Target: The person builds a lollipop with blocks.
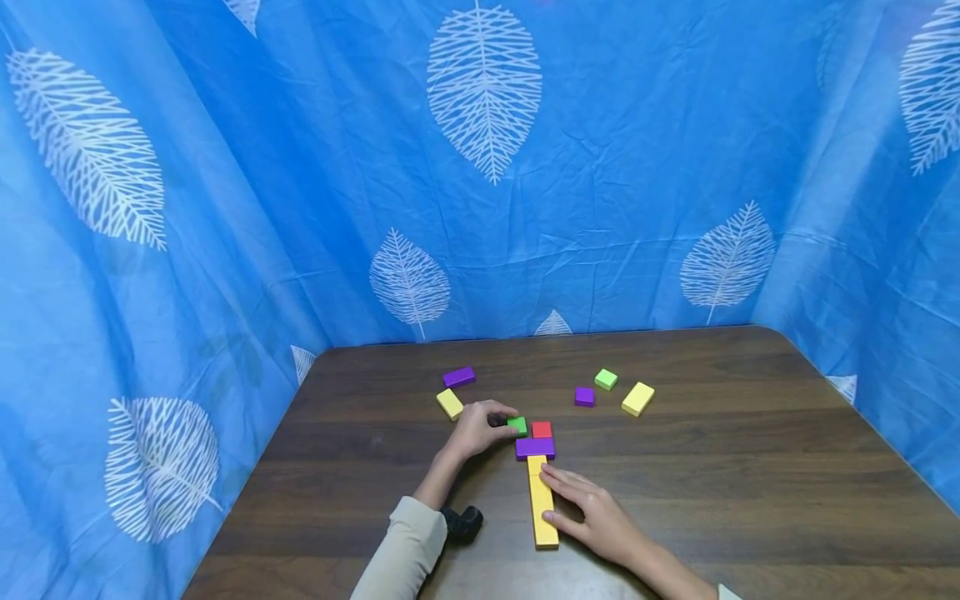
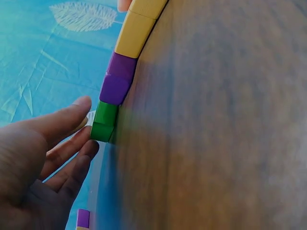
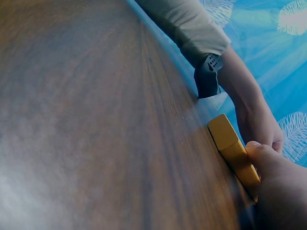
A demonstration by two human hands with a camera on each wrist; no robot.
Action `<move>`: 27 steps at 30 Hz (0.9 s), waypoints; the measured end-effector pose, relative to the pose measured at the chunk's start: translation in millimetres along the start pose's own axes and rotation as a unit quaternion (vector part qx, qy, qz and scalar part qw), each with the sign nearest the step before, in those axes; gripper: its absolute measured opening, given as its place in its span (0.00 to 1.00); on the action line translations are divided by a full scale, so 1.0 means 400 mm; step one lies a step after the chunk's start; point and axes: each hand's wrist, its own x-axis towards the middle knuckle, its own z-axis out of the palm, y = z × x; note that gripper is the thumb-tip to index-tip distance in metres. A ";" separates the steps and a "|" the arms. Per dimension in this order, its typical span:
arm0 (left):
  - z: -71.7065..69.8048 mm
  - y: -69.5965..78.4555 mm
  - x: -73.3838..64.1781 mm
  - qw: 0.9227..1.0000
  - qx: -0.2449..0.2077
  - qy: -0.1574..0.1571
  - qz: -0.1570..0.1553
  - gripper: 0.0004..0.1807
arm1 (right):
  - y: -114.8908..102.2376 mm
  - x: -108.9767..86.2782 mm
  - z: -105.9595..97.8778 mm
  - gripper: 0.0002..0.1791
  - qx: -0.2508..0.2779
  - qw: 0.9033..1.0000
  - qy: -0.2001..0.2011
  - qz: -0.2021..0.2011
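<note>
My left hand [image 1: 476, 430] is at a small green block [image 1: 517, 426]. In the left wrist view, its thumb stands a little apart from the green block [image 2: 104, 120], while a fingertip touches or nearly touches the end. The green block sits beside a red block [image 1: 542, 429] and against a purple block [image 1: 535, 448] lying crosswise. Below the purple block runs a straight row of yellow blocks [image 1: 543, 517] with a visible seam. My right hand [image 1: 600, 517] rests its fingertips and thumb along the row's right side; the right wrist view shows the thumb against a yellow block [image 3: 240, 160].
Farther back lie a purple block [image 1: 459, 377] and a yellow block [image 1: 450, 404] on the left. On the right are a purple block [image 1: 584, 397], a light green block [image 1: 606, 379] and a yellow block [image 1: 637, 399]. A blue leaf-print curtain [image 1: 600, 167] surrounds the wooden table [image 1: 750, 483].
</note>
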 end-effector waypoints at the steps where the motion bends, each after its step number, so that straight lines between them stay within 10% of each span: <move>1: 0.000 0.000 0.000 1.000 -0.002 0.001 -0.003 0.13 | 0.000 0.000 -0.001 0.27 0.001 1.000 0.001 0.000; 27: 0.021 0.017 -0.001 1.000 0.008 -0.006 0.009 0.11 | -0.004 -0.001 -0.003 0.27 -0.003 1.000 -0.008 0.006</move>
